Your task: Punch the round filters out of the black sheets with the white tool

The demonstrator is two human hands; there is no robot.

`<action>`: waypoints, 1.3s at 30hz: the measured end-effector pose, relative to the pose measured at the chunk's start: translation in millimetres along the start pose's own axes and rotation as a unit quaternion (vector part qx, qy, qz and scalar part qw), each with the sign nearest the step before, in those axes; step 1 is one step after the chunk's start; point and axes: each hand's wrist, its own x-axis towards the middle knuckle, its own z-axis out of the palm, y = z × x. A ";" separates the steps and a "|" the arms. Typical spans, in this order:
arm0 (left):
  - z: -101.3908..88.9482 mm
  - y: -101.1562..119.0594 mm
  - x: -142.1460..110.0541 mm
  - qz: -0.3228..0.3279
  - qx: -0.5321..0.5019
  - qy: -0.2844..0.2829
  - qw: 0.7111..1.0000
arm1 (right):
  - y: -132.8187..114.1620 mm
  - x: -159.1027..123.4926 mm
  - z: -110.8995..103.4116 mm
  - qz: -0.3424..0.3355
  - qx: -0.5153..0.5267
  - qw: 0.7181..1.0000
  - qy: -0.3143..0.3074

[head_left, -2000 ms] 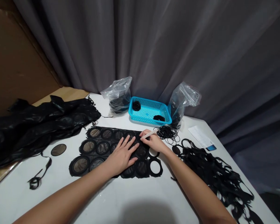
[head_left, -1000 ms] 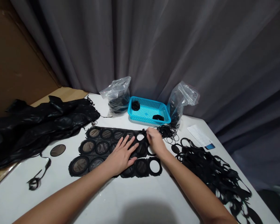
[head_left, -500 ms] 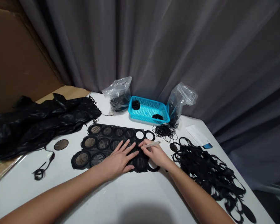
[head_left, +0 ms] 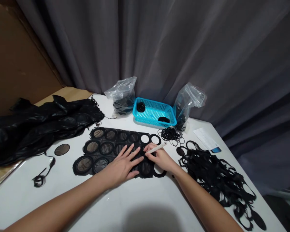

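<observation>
The fingers of my right hand [head_left: 159, 157] are pinching a slim white tool [head_left: 157, 147], which is slanting down to the right part of a black sheet [head_left: 115, 140]. My left hand [head_left: 123, 166] is lying flat on the sheet, fingers spread wide. The sheet is lying mid-table, between the left and right edges, showing rows of round sections; three at its right end are letting the white table [head_left: 116, 209] show through. Just beyond it, thin black rings [head_left: 171, 134] are lying heaped. Toward the far edge, a blue basket [head_left: 151, 113] is sitting between two clear bags [head_left: 123, 90]. Along the right edge, black scraps [head_left: 215, 170] are sprawling in a tangle; at the left edge, a crumpled black pile [head_left: 43, 125] is lying, a loose disc [head_left: 62, 149] resting near it
</observation>
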 end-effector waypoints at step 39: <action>-2.5 30.6 -39.0 0.063 -0.023 0.019 0.998 | -19.9 -54.6 21.9 0.019 -0.004 1.000 0.010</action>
